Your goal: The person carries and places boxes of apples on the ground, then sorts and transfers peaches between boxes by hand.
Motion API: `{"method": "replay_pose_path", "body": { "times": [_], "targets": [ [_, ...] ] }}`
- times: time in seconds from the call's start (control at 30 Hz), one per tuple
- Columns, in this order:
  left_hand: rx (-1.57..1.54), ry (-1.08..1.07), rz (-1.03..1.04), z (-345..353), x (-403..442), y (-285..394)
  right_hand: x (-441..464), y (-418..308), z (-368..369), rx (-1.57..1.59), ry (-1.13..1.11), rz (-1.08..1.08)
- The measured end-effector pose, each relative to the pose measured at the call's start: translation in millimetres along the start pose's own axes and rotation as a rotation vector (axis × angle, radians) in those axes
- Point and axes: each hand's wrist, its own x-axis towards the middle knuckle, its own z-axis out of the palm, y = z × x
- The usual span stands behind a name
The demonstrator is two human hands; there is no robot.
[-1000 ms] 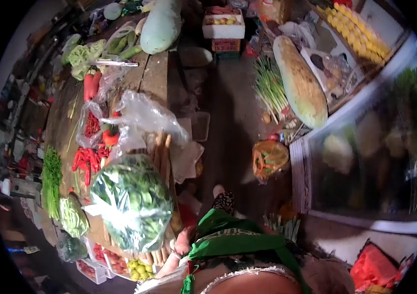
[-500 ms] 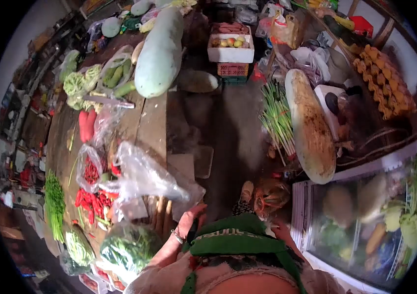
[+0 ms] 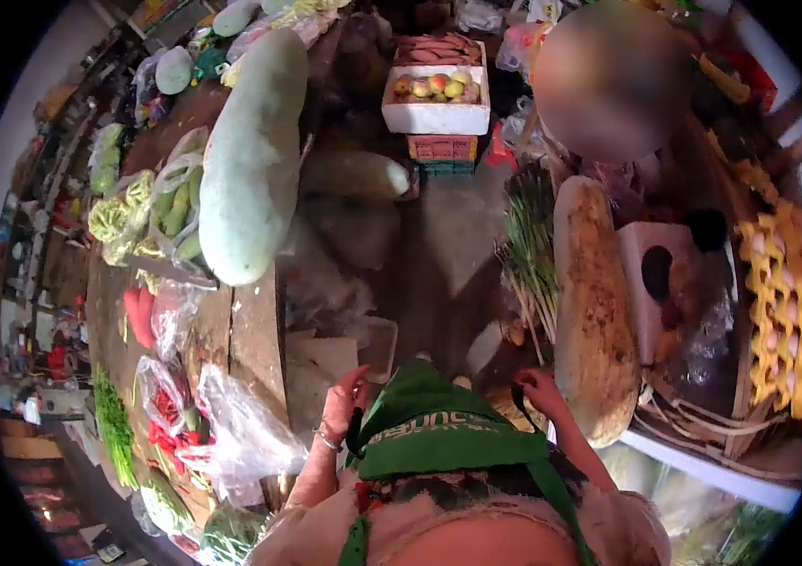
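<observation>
Item 1: green apron (image 3: pixel 453 429), worn by the person; pale lettering in two lines across the front. Upper line, larger characters: I can make out "unc", with what looks to me like an "a" ahead of it; the outer characters bend away with the folded cloth and I cannot make them out. Lower line, smaller characters: too blurred for me to read. Item 2: left-hand shelving (image 3: pixel 47 212), crowded; any print there too small for me to read.

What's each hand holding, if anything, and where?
The right hand seems to hold a dark strap by its upper part; whether the left hand grips anything cannot be told.
</observation>
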Motion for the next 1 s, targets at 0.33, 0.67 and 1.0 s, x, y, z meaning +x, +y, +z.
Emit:
{"method": "replay_pose_path", "body": {
  "times": [0.33, 0.67, 1.0],
  "targets": [
    [0.043, 0.013, 0.058, 7, 254, -8, 214, -106, -57, -0.182, -0.143, -0.171],
    [0.009, 0.037, 0.138, -31, 483, 82, 420, -207, -128, -0.032, -0.136, 0.073],
    [-0.005, 0.063, -0.166, 1, 727, 74, 814, -244, -205, 0.086, 0.191, 0.127]
  ]
}}
